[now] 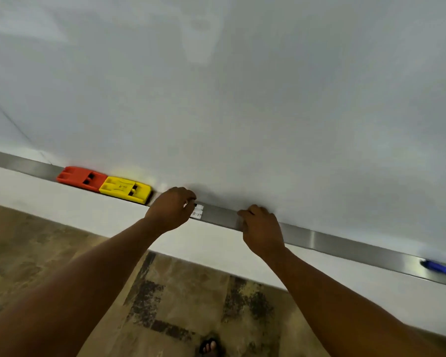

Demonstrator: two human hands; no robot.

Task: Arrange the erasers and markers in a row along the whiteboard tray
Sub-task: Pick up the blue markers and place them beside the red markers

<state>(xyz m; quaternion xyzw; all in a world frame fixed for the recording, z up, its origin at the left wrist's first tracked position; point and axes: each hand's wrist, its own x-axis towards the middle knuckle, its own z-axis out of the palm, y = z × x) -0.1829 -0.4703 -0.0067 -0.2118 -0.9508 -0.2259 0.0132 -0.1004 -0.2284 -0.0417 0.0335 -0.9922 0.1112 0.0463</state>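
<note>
A steel whiteboard tray (pixel 345 244) runs from left down to the right. On it at the left, an orange eraser (pixel 81 177) and a yellow eraser (pixel 125 189) lie end to end. My left hand (pixel 171 208) is closed over white markers (pixel 197 212), whose ends stick out past my fingers. My right hand (pixel 262 228) rests curled on the tray a little to the right; what it holds, if anything, is hidden. A blue marker (pixel 439 267) lies on the tray at the far right.
The whiteboard (pixel 242 99) fills the upper view. Below the tray is a white wall strip (pixel 88 210), then a brown patterned floor (pixel 178 305) with a sandalled foot (pixel 209 347) at the bottom.
</note>
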